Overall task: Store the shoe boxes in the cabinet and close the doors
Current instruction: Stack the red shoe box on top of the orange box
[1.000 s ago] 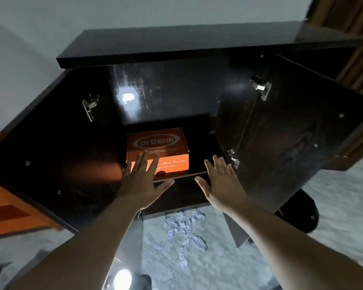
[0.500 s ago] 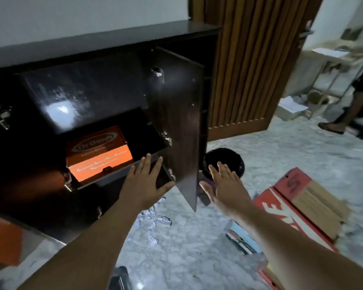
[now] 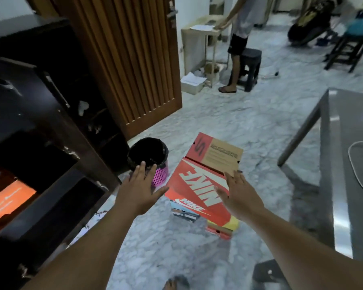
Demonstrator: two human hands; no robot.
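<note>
Both hands out flat, grip on nothing; left hand (image 3: 139,192) and right hand (image 3: 240,195) flank the red Nike box (image 3: 194,188), stacked on the floor (image 3: 249,126) right of the open cabinet (image 3: 36,126); orange box (image 3: 7,200) sits inside it.

Nike shoe box (image 3: 195,189): red-orange, white lettering. Far box (image 3: 215,154): red with tan kraft panel. Box in cabinet (image 3: 8,200), left: bright orange. Cabinet (image 3: 36,114): glossy black-brown. Bin (image 3: 149,158): black liner, pink mesh. Floor (image 3: 228,122): white-grey marble veining. Door (image 3: 130,59): ribbed brown wood. Table (image 3: 348,164), right: grey metal.
</note>
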